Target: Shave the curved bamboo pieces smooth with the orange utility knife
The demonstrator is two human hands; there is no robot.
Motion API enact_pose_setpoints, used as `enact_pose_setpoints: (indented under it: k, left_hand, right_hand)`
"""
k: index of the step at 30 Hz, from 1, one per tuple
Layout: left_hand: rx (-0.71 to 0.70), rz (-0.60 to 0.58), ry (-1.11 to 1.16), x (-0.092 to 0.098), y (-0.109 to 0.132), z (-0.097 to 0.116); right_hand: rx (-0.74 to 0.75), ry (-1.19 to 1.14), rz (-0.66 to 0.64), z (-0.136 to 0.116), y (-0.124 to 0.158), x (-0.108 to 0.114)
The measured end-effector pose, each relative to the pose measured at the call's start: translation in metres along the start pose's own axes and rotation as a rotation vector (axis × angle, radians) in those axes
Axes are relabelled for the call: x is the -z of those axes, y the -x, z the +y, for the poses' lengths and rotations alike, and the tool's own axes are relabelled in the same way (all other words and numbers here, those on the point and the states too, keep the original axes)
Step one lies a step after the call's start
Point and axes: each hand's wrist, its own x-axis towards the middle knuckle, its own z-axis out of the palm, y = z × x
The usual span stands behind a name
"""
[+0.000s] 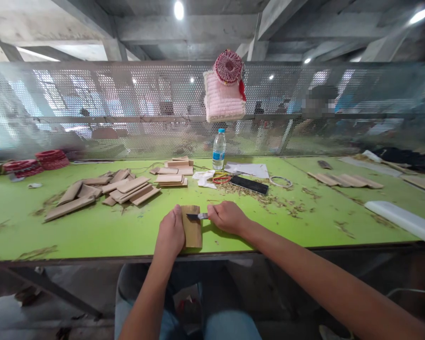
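Note:
My left hand [170,232] grips the left side of a flat tan wooden piece [191,233] at the front edge of the green table [127,238]. My right hand [227,217] is closed around the handle of a small knife [197,216]. The dark blade points left and lies across the upper part of the wooden piece. Whether the blade cuts in or only rests on the surface, I cannot tell. Most fingers of my left hand are hidden behind the wood, with the thumb along its top left.
Left of my hands lies a loose pile of wooden pieces [127,189]. Beyond them stand a water bottle [218,150], a black phone [250,184] and red-handled scissors [222,179] among shavings [276,200]. More wooden pieces [345,180] and a white bar [403,219] lie right. A perforated screen [145,104] closes the back.

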Motion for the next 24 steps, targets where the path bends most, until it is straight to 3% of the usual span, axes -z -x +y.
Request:
enact_pose_setpoints:
  k: [7, 13, 24]
  left_hand:
    - [-0.024, -0.018, -0.071, 0.001, 0.0, 0.001]
    - [0.043, 0.005, -0.078, 0.004, 0.0, 0.005]
    - [-0.005, -0.025, -0.092, 0.001, 0.0, 0.006]
  right_hand:
    - [-0.087, 0.042, -0.027, 0.004, -0.005, 0.001]
    - [-0.146, 0.057, -0.007, 0.01, -0.006, -0.001]
    - [-0.032, -0.016, 0.01, -0.004, 0.0, 0.004]
